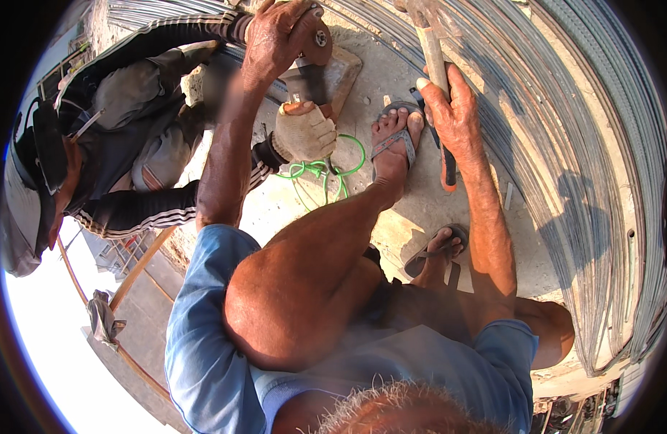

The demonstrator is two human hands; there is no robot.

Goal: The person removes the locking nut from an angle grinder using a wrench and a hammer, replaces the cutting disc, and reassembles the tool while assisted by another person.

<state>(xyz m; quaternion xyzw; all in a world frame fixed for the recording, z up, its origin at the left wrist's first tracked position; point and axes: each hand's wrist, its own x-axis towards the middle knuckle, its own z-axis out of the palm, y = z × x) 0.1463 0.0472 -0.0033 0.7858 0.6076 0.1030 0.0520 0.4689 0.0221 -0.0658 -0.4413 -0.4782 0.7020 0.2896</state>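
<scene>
My right hand [453, 108] is closed round the wooden handle of a hammer [432, 54], whose head is partly cut off at the top edge. My left hand [275, 40] is raised at the top, fingers curled, right beside the round disc of an angle grinder [307, 83]. What those fingers hold, if anything, is hidden. A co-worker's gloved hand [304, 134] grips the grinder's body from below. The co-worker's other hand cannot be told apart behind mine. Below my right hand lies a black tool with an orange-tipped handle [448, 173].
Long steel bars [565, 145] curve along the right side, with more at the top. A green cord [351, 163] loops on the concrete beside my sandalled foot [398, 141]. Behind the grinder is a pale block [344, 76]. The co-worker [131, 130] crouches close on the left.
</scene>
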